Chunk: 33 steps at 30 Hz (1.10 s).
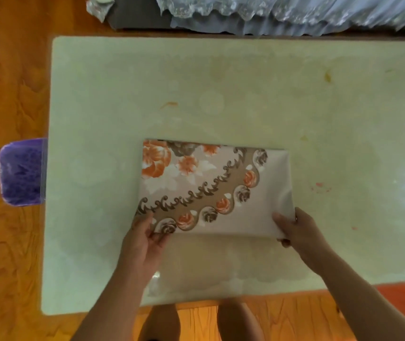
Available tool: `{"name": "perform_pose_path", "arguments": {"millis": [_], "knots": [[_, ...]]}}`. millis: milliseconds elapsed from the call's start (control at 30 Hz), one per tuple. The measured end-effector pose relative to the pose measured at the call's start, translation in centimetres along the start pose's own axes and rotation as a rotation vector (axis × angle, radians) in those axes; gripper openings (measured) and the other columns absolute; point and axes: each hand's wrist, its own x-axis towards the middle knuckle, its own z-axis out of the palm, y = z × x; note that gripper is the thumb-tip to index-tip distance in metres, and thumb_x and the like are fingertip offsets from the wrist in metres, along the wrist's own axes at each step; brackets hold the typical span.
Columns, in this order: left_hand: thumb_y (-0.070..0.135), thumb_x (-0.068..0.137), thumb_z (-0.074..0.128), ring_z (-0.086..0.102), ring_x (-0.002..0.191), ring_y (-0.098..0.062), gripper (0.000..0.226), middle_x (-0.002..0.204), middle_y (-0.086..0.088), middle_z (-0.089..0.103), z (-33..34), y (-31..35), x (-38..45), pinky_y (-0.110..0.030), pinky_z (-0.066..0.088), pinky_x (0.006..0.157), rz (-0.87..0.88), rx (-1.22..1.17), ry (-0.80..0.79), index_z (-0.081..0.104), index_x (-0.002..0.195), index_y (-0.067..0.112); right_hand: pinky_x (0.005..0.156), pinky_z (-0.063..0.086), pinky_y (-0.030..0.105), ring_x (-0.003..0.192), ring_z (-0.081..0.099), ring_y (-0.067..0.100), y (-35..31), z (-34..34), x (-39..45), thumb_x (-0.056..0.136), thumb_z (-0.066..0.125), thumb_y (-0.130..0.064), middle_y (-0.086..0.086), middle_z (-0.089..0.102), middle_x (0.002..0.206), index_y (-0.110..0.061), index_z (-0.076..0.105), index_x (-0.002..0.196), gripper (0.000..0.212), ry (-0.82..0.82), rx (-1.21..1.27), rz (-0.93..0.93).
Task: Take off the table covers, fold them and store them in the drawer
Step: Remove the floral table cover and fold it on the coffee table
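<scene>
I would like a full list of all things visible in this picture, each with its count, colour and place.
folded table cover: one, pale with orange and brown flowers, on the table near its front edge
table: one, pale glossy top with a few stains, centre
purple stool: one, at the table's left side
lace fabric: light blue-white, beyond the far edge
floor: orange wood
left hand: one, grips the cover's near left corner
right hand: one, grips the cover's near right corner
legs: two, bare, below the table's front edge
</scene>
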Motion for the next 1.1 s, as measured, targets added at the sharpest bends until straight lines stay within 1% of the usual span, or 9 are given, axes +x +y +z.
{"name": "perform_pose_path", "arguments": {"millis": [100, 233, 367, 500, 633, 767, 833, 933, 1100], "knots": [[0.005, 0.094, 0.065, 0.075, 0.082, -0.024, 0.018, 0.092, -0.014, 0.076, -0.6, -1.1, 0.3, -0.040, 0.062, 0.076, 0.015, 0.304, 0.057, 0.063, 0.112, 0.007, 0.063, 0.055, 0.043, 0.074, 0.063, 0.027, 2.9, -0.9, 0.3, 0.094, 0.068, -0.031, 0.013, 0.067, 0.091, -0.009, 0.062, 0.103, 0.024, 0.053, -0.017, 0.067], [0.013, 0.093, 0.070, 0.074, 0.091, -0.026, 0.030, 0.107, -0.014, 0.071, -1.6, -0.5, -0.4, -0.044, 0.062, 0.082, 0.190, 0.741, 0.114, 0.058, 0.121, 0.014, 0.075, 0.055, 0.042, 0.092, 0.064, 0.020, 3.7, -0.6, 0.5, 0.095, 0.065, -0.032, 0.001, 0.065, 0.104, -0.017, 0.056, 0.115, 0.026, 0.182, 0.008, 0.046], [0.030, 0.088, 0.075, 0.072, 0.101, -0.035, 0.050, 0.118, -0.020, 0.068, -1.5, 2.7, 0.4, -0.050, 0.061, 0.082, 0.143, 0.681, 0.088, 0.052, 0.131, 0.019, 0.065, 0.044, 0.030, 0.088, 0.056, 0.008, 2.6, -0.9, 0.6, 0.098, 0.058, -0.036, -0.005, 0.058, 0.104, -0.024, 0.048, 0.120, 0.027, 0.238, 0.064, 0.039], [0.021, 0.095, 0.063, 0.074, 0.089, -0.033, 0.032, 0.107, -0.017, 0.072, 0.3, 4.3, 1.3, -0.053, 0.059, 0.085, 0.299, 0.913, 0.100, 0.048, 0.117, 0.038, 0.061, 0.039, 0.030, 0.083, 0.052, 0.010, 1.5, -1.7, 2.0, 0.100, 0.049, -0.017, -0.002, 0.058, 0.110, -0.024, 0.053, 0.109, 0.012, 0.235, 0.087, -0.076], [-0.001, 0.101, 0.045, 0.076, 0.085, -0.026, 0.044, 0.104, -0.004, 0.075, 1.1, 5.8, 1.5, -0.039, 0.058, 0.068, 0.366, 1.121, -0.103, 0.057, 0.122, 0.036, 0.071, 0.049, 0.035, 0.088, 0.056, 0.020, 1.2, -3.5, 4.0, 0.099, 0.037, -0.002, 0.000, 0.059, 0.114, -0.036, 0.069, 0.104, 0.047, 0.014, -0.007, -0.116], [-0.015, 0.098, 0.040, 0.072, 0.098, -0.009, 0.068, 0.117, 0.007, 0.074, 0.2, 8.5, 2.5, -0.020, 0.054, 0.080, 0.376, 1.445, -0.389, 0.062, 0.130, 0.042, 0.075, 0.055, 0.041, 0.090, 0.062, 0.026, 0.3, -5.2, 4.7, 0.099, 0.032, 0.010, 0.011, 0.064, 0.114, -0.022, 0.069, 0.115, 0.051, -0.142, 0.046, -0.073], [-0.010, 0.097, 0.048, 0.065, 0.107, -0.003, 0.068, 0.123, 0.015, 0.068, -0.2, 9.4, 3.3, -0.013, 0.046, 0.089, 0.541, 1.744, -0.438, 0.055, 0.138, 0.044, 0.080, 0.058, 0.044, 0.091, 0.066, 0.029, -0.2, -5.7, 4.8, 0.095, 0.030, 0.019, 0.013, 0.064, 0.112, -0.018, 0.068, 0.120, 0.058, -0.200, 0.032, -0.053], [0.009, 0.087, 0.077, 0.058, 0.114, -0.017, 0.065, 0.129, 0.004, 0.062, -0.6, 9.6, 4.8, -0.028, 0.047, 0.095, 0.981, 2.102, -0.519, 0.054, 0.145, 0.024, 0.088, 0.060, 0.043, 0.100, 0.070, 0.030, 0.0, -6.3, 5.3, 0.092, 0.040, 0.024, 0.013, 0.066, 0.116, -0.016, 0.067, 0.127, 0.059, -0.263, 0.051, -0.037], [0.015, 0.064, 0.094, 0.064, 0.095, -0.029, 0.076, 0.114, -0.012, 0.062, -0.7, 9.2, 5.9, -0.037, 0.059, 0.076, 1.218, 2.148, -0.573, 0.063, 0.134, 0.011, 0.082, 0.061, 0.033, 0.094, 0.073, 0.021, 0.4, -6.7, 6.0, 0.090, 0.057, 0.018, 0.005, 0.068, 0.104, -0.015, 0.065, 0.129, 0.052, -0.306, 0.069, -0.059]]}}
